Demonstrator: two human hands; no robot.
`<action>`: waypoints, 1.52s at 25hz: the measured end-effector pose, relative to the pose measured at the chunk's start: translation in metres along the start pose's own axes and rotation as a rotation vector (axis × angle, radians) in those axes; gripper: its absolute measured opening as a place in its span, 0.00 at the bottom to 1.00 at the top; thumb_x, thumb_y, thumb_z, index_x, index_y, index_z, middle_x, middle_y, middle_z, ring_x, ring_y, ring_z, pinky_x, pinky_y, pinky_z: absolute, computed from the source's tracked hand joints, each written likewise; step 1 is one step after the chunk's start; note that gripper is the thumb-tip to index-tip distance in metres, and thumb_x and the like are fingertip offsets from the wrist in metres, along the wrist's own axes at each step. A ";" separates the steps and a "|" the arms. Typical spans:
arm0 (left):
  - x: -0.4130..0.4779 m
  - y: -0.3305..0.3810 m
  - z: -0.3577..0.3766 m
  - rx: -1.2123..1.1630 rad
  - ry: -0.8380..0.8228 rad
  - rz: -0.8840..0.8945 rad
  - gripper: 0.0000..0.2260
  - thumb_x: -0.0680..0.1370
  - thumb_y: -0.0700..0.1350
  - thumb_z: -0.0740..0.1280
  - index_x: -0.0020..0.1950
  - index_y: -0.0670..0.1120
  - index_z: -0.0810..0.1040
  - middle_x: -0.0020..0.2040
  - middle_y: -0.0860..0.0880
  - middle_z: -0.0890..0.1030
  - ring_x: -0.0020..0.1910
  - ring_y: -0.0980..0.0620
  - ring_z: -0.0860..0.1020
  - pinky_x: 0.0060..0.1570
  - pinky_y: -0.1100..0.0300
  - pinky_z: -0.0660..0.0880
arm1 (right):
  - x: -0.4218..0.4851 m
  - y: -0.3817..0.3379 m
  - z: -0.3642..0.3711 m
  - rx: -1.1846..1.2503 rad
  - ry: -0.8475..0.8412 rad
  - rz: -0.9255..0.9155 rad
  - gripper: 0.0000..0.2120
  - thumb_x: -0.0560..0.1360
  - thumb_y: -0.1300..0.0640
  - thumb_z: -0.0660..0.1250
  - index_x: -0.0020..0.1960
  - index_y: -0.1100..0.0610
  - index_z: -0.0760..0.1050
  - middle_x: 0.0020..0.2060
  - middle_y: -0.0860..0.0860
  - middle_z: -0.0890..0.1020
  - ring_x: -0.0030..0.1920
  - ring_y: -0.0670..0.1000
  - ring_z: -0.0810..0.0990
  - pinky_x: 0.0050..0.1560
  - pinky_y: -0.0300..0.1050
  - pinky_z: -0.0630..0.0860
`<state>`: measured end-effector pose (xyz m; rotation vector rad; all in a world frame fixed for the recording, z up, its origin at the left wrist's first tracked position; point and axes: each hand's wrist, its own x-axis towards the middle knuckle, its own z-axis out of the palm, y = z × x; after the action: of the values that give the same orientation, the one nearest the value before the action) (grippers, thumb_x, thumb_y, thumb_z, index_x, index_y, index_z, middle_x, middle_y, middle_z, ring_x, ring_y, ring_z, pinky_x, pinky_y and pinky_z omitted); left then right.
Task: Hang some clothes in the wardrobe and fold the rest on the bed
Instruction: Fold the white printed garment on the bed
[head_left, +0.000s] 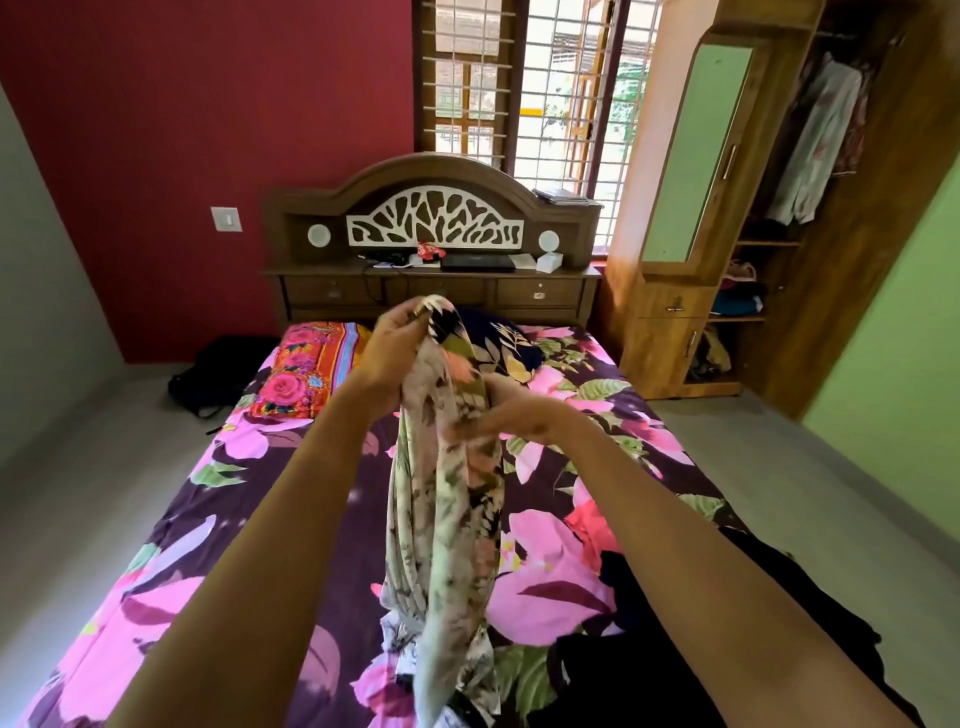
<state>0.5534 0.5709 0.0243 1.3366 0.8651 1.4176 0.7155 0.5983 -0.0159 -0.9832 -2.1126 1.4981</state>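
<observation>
A floral-print garment (447, 493) is held up over the flowered bed (208, 519), its top gripped by the curled fingers of the left hand (395, 343) and its middle pinched by the right hand (514, 415); dark clothes (649, 649) are heaped at near right, the open wardrobe (841, 208) seen far right

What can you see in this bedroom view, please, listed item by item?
Garment: one, cream floral print, held above the bed.
Bed: one, purple sheet with pink flowers, centre.
Orange pillow: one, floral, head end left.
Navy pillow: one, leaf print, head end centre.
Clothes pile: one, black, bed's near right.
Headboard: one, brown wood, behind bed.
Window: one, barred, behind headboard.
Wardrobe: one, wood and green, open, right.
Hanging clothes: several, mostly pale, inside wardrobe.
Bag: one, black, floor left.
Left hand: one, grips garment's top.
Right hand: one, pinches garment lower down.
</observation>
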 end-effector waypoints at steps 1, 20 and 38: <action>0.001 0.010 -0.005 -0.081 0.052 0.022 0.11 0.82 0.38 0.55 0.48 0.43 0.76 0.34 0.50 0.82 0.33 0.55 0.81 0.36 0.61 0.79 | 0.001 0.012 0.004 -0.107 -0.079 0.058 0.11 0.73 0.67 0.69 0.48 0.54 0.74 0.46 0.52 0.79 0.47 0.51 0.79 0.59 0.54 0.76; -0.009 -0.002 0.012 0.211 -0.145 -0.061 0.11 0.76 0.34 0.64 0.41 0.47 0.80 0.33 0.56 0.83 0.36 0.62 0.80 0.40 0.69 0.75 | -0.028 0.011 -0.023 0.116 0.268 0.011 0.07 0.72 0.51 0.70 0.46 0.54 0.78 0.36 0.50 0.81 0.36 0.49 0.78 0.41 0.45 0.73; -0.010 -0.014 -0.013 0.105 -0.110 -0.392 0.17 0.72 0.60 0.66 0.48 0.47 0.80 0.40 0.47 0.80 0.34 0.54 0.80 0.33 0.63 0.78 | -0.030 0.015 0.003 0.212 0.268 -0.062 0.05 0.77 0.64 0.63 0.50 0.56 0.75 0.42 0.50 0.80 0.40 0.44 0.81 0.47 0.38 0.78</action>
<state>0.5419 0.5671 0.0060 1.2271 1.0717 0.9987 0.7388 0.5779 -0.0283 -0.9701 -1.7437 1.4366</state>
